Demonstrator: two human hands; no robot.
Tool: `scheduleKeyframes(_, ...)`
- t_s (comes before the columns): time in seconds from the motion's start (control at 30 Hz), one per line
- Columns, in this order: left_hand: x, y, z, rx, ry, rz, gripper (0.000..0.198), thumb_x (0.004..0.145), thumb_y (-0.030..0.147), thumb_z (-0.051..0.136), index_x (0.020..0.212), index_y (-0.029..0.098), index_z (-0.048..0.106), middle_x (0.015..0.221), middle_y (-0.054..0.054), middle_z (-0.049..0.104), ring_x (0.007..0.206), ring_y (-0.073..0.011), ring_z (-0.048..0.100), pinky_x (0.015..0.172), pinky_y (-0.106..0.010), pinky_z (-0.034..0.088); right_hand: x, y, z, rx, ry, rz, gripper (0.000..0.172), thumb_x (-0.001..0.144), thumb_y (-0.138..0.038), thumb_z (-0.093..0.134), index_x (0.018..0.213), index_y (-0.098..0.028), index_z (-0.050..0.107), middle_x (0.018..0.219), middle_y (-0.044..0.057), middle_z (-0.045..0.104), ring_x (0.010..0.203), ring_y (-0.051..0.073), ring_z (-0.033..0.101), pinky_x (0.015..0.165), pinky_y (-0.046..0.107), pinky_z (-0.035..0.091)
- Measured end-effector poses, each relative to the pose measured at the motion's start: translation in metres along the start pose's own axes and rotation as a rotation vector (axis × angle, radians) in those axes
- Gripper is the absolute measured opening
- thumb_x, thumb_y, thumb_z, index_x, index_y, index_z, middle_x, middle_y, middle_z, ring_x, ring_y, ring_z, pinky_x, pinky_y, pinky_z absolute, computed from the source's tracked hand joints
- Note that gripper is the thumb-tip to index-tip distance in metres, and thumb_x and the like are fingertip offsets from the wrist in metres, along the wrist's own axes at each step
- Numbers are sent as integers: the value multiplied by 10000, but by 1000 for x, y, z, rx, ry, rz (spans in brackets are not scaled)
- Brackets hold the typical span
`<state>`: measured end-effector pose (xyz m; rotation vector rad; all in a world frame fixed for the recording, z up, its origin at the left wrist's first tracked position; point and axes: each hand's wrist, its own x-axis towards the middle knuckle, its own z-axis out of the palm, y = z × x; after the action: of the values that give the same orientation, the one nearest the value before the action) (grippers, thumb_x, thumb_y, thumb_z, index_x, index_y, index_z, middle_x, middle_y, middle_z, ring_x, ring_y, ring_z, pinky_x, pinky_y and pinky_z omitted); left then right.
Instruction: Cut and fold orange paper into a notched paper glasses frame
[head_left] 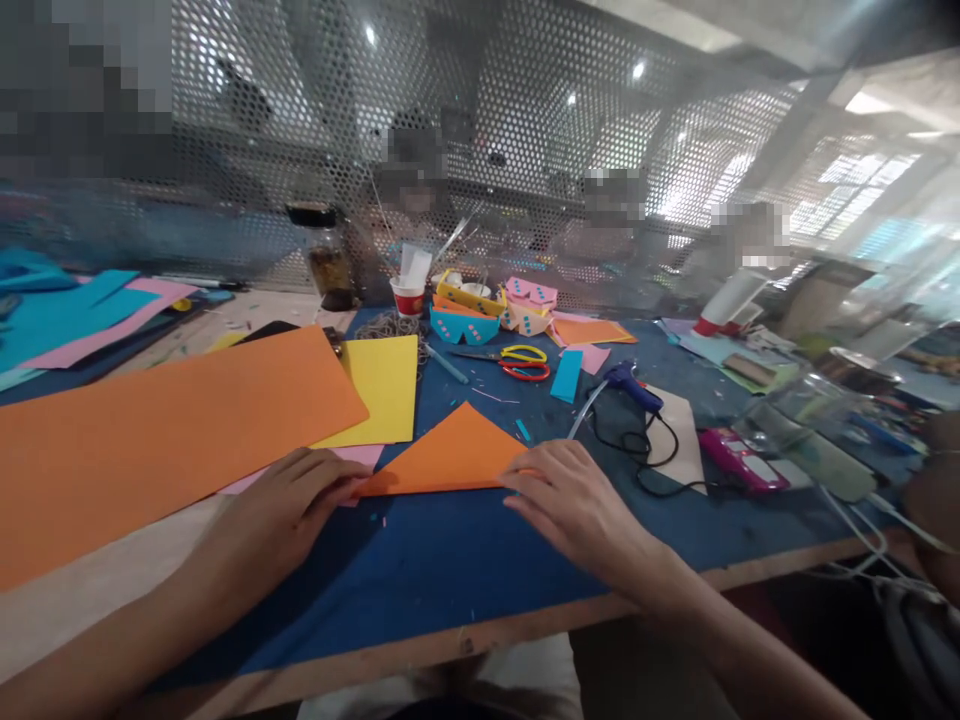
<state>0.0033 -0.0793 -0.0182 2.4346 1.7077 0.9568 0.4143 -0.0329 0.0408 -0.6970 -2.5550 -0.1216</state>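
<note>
A sheet of orange paper (457, 453), folded into a triangle, lies on the blue table top with its peak pointing away from me. My left hand (300, 500) pinches its left corner, fingers closed. At the opposite corner, my right hand (574, 500) has its thumb and fingers closed round the paper's tip. The folded edge runs between both hands, nearest to me. Left of the triangle, a large orange sheet (180, 430) overlaps a yellow sheet (382, 390), with a pink sheet (367, 456) partly showing beneath.
Scissors (525, 362), a blue glue gun (634, 388) with its black cord, and a blue paper strip (568, 376) lie beyond the triangle. Decorated paper pieces (465, 327) and a red-and-white cup (409, 298) stand farther back. A magenta device (742, 460) sits right. Perforated metal screens the far side.
</note>
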Motion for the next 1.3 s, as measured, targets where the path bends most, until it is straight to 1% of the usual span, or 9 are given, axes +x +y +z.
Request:
scheduleKeyframes(0.23, -5, -18, 6, -67, -55, -80, 415, 1212, 639, 543, 1250, 353, 841, 1182, -59, 914, 1061, -319, 869, 882, -415, 686, 24, 14, 31, -66, -111, -113, 116, 1230, -300, 731, 1182, -212, 789, 1110, 43, 841, 1042, 218, 763, 981, 405, 508)
scheduleKeyframes(0.43, -2, -23, 5, -157, -72, -91, 380, 1207, 607, 577, 1259, 344, 846, 1167, -62, 923, 961, -300, 895, 828, -408, 743, 28, 15, 32, -215, -97, -212, 243, 1250, -197, 616, 1081, -217, 789, 1046, 44, 822, 982, 211, 725, 1041, 411, 496)
scheduleKeyframes(0.6, 9, -17, -3, -438, -170, -255, 393, 1201, 605, 601, 1327, 320, 841, 1441, -108, 901, 1070, -311, 942, 879, -421, 807, 33, 12, 29, -234, -101, -236, 264, 1240, -293, 678, 1011, -213, 782, 994, 39, 803, 938, 223, 710, 1033, 424, 510)
scheduleKeyframes(0.67, 15, -13, -9, -499, -224, -344, 439, 1162, 677, 638, 1304, 326, 861, 1427, -100, 908, 1090, -330, 945, 921, -457, 814, 35, 12, 28, -220, -119, -239, 289, 1247, -349, 678, 1014, -211, 778, 995, 43, 797, 930, 227, 707, 1004, 427, 507)
scheduleKeyframes(0.8, 28, -5, -23, -451, -256, -398, 480, 1086, 764, 696, 1223, 348, 892, 1287, -68, 941, 993, -340, 940, 886, -488, 808, 38, 14, 31, -251, -88, -272, 237, 1201, -204, 684, 975, -216, 755, 933, 34, 776, 875, 225, 686, 935, 416, 492)
scheduleKeyframes(0.93, 31, 4, -26, -137, -110, -152, 440, 1150, 711, 616, 1229, 381, 897, 1217, -65, 932, 1092, -361, 880, 918, -498, 732, 41, 18, 38, -253, -35, -309, 222, 1151, -156, 691, 941, -211, 740, 884, 35, 748, 837, 228, 664, 925, 420, 500)
scheduleKeyframes(1.07, 34, 30, -10, 33, 52, 170, 407, 1232, 639, 572, 1358, 355, 834, 1274, -41, 909, 1218, -332, 808, 1051, -487, 634, 41, 20, 44, -251, -1, -338, 251, 1153, -141, 673, 923, -218, 737, 854, 32, 731, 812, 221, 639, 929, 412, 500)
scheduleKeyframes(1.2, 48, 58, 8, 123, 70, 465, 382, 1309, 377, 448, 1232, 273, 808, 1083, -24, 907, 966, -246, 803, 880, -406, 574, 39, 19, 45, -265, 68, -345, 292, 1171, -147, 640, 904, -224, 731, 824, 13, 703, 787, 208, 615, 946, 403, 502)
scheduleKeyframes(1.3, 57, 64, 15, 203, 98, 541, 439, 1312, 271, 403, 1065, 242, 765, 931, -7, 864, 819, -220, 756, 772, -390, 519, 38, 18, 43, -252, 100, -335, 327, 1179, -135, 611, 888, -224, 728, 812, 0, 693, 776, 201, 605, 982, 399, 509)
